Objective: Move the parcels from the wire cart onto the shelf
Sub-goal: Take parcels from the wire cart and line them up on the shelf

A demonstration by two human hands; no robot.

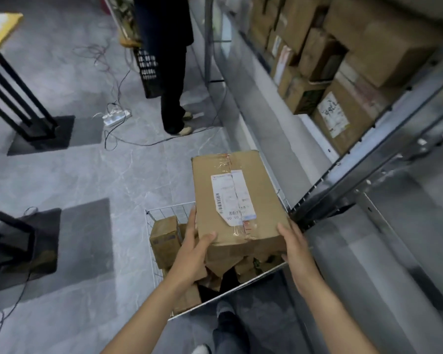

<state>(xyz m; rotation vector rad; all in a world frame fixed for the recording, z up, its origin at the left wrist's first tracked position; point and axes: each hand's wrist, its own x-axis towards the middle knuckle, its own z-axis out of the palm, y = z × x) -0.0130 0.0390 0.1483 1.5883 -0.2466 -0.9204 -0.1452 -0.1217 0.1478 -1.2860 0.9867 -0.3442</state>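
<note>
1. Current state: both hands are on the big parcel (237,198). My left hand (193,251) grips the near-left corner with the thumb on top, and my right hand (296,251) grips the near-right corner.
2. The big parcel is over the wire cart (164,212), label up, long axis toward 12 o'clock. I can't tell if it's fully clear of the pile beneath.
3. Not on the shelf (368,154) yet. The shelf runs from 3 o'clock up to 1 o'clock of the cart.
4. Stacked boxes (343,116) already fill the shelf tier at 1–2 o'clock. I can't tell which, if any, came from this cart.
5. Left to do: several smaller parcels (164,238) are in the cart, at 9 o'clock of the big one and beneath it. I'd say I'm early to mid task.
6. Next: swing the parcel right toward 3 o'clock.
7. Watch-outs: another person (173,72) stands at 12 o'clock, and there are cables (113,116) on the floor at 11.
</note>
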